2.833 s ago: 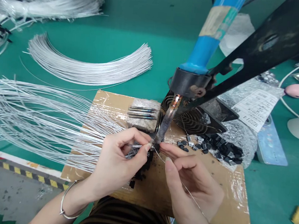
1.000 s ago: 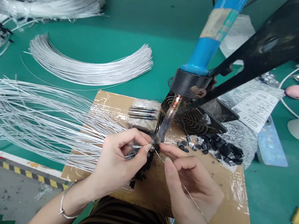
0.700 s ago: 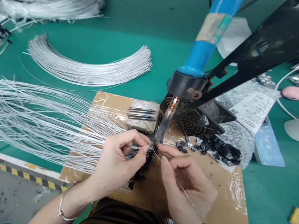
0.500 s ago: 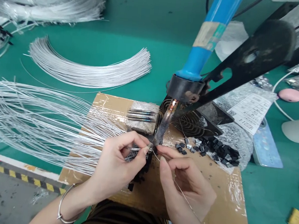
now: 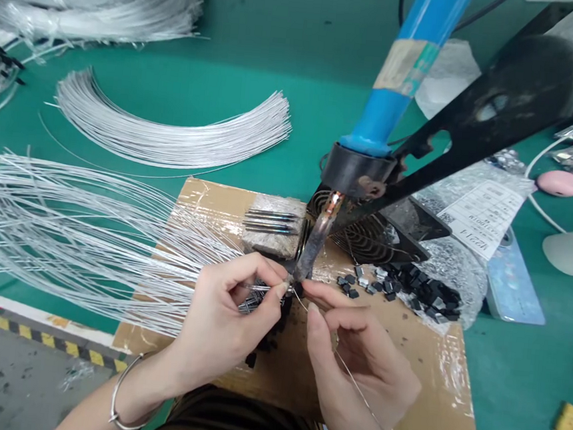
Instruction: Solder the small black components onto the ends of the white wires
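Observation:
My left hand [image 5: 232,314] is closed in a pinch on a thin white wire [image 5: 259,287], its end just under the soldering iron's tip. My right hand [image 5: 363,365] holds a strand of thin solder wire [image 5: 358,387] between thumb and fingers; the strand runs up to the same spot and trails down past the wrist. A blue-handled soldering iron [image 5: 383,113] points downward in a black metal bracket [image 5: 480,118]. Its dark tip [image 5: 307,260] stands between the fingertips of both hands. What exactly lies at the joint is too small to make out.
Many loose white wires [image 5: 88,244] spread leftward from a cardboard sheet [image 5: 431,401]. Behind lies a curved wire bundle [image 5: 172,141]. Small black parts [image 5: 425,291] are heaped at right. A pad with dark rods [image 5: 270,240] and a black fan-like grille [image 5: 365,238] sit behind the hands.
My right hand has shifted very slightly to the right and down, still holding the solder wire. The left hand stays at the iron's tip.

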Motion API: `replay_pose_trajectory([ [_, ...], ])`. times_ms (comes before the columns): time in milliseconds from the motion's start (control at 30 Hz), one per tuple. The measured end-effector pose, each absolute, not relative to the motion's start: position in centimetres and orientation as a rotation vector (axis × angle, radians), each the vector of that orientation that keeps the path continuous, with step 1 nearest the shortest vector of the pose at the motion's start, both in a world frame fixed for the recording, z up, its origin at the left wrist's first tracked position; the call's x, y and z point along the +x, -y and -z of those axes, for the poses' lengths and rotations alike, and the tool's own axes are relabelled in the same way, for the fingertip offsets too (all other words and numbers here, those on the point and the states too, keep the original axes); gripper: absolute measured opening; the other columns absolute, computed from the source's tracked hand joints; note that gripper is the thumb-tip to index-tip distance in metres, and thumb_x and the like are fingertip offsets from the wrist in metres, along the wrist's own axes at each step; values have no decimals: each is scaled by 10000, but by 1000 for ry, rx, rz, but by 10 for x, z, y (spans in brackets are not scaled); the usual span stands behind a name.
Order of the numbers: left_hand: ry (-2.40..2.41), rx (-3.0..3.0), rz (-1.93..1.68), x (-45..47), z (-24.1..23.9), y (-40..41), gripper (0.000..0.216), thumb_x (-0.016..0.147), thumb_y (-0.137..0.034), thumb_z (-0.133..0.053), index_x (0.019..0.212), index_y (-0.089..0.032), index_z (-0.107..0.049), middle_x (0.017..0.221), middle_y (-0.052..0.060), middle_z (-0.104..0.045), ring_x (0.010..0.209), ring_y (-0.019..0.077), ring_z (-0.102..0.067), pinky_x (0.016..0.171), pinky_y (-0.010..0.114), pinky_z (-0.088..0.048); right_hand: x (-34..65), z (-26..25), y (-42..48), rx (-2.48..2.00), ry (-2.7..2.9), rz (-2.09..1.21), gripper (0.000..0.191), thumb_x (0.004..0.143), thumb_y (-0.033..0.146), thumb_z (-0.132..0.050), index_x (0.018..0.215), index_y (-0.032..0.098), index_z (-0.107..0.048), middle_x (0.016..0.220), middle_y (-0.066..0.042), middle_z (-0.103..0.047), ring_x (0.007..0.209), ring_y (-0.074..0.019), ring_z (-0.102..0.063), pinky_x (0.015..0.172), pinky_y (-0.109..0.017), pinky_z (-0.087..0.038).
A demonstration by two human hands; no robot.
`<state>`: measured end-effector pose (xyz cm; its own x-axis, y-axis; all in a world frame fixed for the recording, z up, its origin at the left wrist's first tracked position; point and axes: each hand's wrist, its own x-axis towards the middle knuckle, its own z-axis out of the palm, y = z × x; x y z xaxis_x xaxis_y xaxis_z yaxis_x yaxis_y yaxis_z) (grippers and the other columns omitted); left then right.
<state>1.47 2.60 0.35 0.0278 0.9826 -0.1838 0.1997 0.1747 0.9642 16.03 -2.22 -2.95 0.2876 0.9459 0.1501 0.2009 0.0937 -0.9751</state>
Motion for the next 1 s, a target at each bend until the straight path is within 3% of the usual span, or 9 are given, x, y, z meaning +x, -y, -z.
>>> replay_pose_trajectory([
  [1000, -1405, 1256, -930, 14, -4, -25, 126, 853, -160, -685, 730, -186, -698, 779, 41, -781, 608, 144, -636, 511, 248, -403, 162, 31, 21, -1347, 1190, -782, 185, 938, 98, -763, 820, 219, -688, 1096, -81, -867, 928, -196, -847, 811, -261, -673],
])
